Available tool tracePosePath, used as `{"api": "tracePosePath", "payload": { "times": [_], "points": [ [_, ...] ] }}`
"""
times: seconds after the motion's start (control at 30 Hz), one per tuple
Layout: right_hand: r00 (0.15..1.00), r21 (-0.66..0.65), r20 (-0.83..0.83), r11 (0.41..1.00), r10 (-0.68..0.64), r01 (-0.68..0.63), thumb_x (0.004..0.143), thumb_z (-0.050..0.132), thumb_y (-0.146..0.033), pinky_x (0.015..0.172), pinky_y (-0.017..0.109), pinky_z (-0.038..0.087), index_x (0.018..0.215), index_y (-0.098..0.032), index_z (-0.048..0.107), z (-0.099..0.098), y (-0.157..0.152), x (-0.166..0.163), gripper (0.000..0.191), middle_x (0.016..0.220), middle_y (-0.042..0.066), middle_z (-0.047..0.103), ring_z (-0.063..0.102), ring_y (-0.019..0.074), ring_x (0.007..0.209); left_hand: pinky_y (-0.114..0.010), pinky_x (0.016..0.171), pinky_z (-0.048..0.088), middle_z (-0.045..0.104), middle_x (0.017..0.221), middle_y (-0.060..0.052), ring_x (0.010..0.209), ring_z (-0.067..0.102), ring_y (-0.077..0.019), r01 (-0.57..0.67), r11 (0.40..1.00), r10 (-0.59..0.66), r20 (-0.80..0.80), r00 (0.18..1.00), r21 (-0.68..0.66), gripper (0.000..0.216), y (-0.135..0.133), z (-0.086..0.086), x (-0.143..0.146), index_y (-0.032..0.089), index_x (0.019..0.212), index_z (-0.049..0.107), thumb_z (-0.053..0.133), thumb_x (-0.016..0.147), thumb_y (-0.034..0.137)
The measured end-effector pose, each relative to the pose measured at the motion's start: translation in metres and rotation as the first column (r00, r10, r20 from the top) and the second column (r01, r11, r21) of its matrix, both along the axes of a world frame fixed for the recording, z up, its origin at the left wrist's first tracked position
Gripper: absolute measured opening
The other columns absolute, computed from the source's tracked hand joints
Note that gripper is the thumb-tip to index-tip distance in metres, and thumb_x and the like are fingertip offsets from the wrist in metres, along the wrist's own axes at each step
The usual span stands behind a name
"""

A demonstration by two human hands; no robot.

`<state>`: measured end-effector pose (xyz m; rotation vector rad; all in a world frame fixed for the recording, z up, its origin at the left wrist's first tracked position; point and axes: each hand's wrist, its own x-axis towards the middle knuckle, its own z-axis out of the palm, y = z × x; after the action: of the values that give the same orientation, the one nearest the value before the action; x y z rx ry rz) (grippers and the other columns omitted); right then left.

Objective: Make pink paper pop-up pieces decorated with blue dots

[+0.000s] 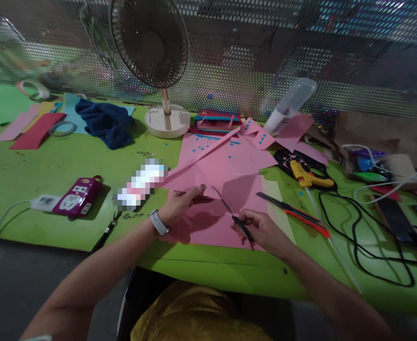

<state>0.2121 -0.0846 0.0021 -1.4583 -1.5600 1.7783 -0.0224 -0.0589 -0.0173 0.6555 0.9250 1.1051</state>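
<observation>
My right hand [261, 229] is closed round the black handles of a small pair of scissors [234, 217], whose blades point up and left over a pink paper sheet [217, 189] on the green table [45, 166]. My left hand [182, 203], with a watch on the wrist, lies on the same sheet with its fingers stretched out flat and holds the paper down. The scissor tips are close to my left fingertips.
A desk fan [151, 52] stands at the back. A yellow glue gun [310, 177] and black cables [365, 237] lie right. A red-handled knife and ruler [294, 213] lie beside the paper. A purple power strip [78, 196] is left, a blue cloth [104, 123] behind.
</observation>
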Motion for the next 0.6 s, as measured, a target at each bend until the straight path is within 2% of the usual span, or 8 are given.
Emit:
{"api": "tracePosePath", "payload": {
  "times": [0.13, 0.23, 0.4, 0.6],
  "points": [
    [1.000, -0.032, 0.019, 0.999, -0.015, 0.015, 0.059, 0.081, -0.061, 0.036, 0.021, 0.035, 0.069, -0.020, 0.052, -0.0031, 0.0001, 0.0006, 0.052, 0.054, -0.003, 0.056, 0.052, 0.0099, 0.044, -0.041, 0.096, 0.052, 0.069, 0.074, -0.004, 0.080, 0.074, -0.0233, 0.018, 1.000, -0.018, 0.002, 1.000, -0.010, 0.034, -0.0006, 0.0009, -0.0001, 0.011, 0.068, 0.068, 0.084, 0.067, 0.041],
    [1.000, -0.043, -0.010, 0.999, -0.018, 0.018, 0.058, 0.082, -0.059, 0.037, 0.020, 0.035, 0.069, -0.019, 0.053, -0.0026, 0.0007, -0.0007, 0.050, 0.055, -0.002, 0.056, 0.054, 0.0106, 0.047, -0.040, 0.094, 0.053, 0.073, 0.077, -0.007, 0.082, 0.074, -0.0243, 0.062, 0.997, -0.066, -0.096, 0.993, -0.040, 0.037, -0.0040, 0.0029, 0.0008, 0.010, 0.074, 0.073, 0.084, 0.066, 0.044],
    [0.998, -0.018, -0.060, 0.999, -0.034, 0.033, 0.058, 0.083, -0.058, 0.042, 0.021, 0.040, 0.066, -0.019, 0.052, 0.0011, 0.0004, -0.0050, 0.050, 0.056, -0.004, 0.054, 0.054, 0.0093, 0.050, -0.038, 0.089, 0.054, 0.073, 0.072, -0.007, 0.088, 0.074, -0.0268, 0.120, 0.992, -0.123, -0.223, 0.967, -0.027, 0.039, -0.0094, 0.0017, 0.0021, 0.012, 0.076, 0.076, 0.079, 0.071, 0.051],
    [0.998, -0.044, -0.039, 0.998, -0.047, 0.045, 0.059, 0.081, -0.060, 0.039, 0.020, 0.037, 0.069, -0.019, 0.053, -0.0010, -0.0011, -0.0050, 0.051, 0.055, -0.003, 0.055, 0.053, 0.0094, 0.048, -0.039, 0.096, 0.053, 0.077, 0.085, -0.010, 0.095, 0.073, -0.0275, 0.128, 0.990, -0.137, -0.217, 0.967, -0.054, 0.042, -0.0088, 0.0006, 0.0020, 0.012, 0.080, 0.077, 0.080, 0.069, 0.053]
  ]
}}
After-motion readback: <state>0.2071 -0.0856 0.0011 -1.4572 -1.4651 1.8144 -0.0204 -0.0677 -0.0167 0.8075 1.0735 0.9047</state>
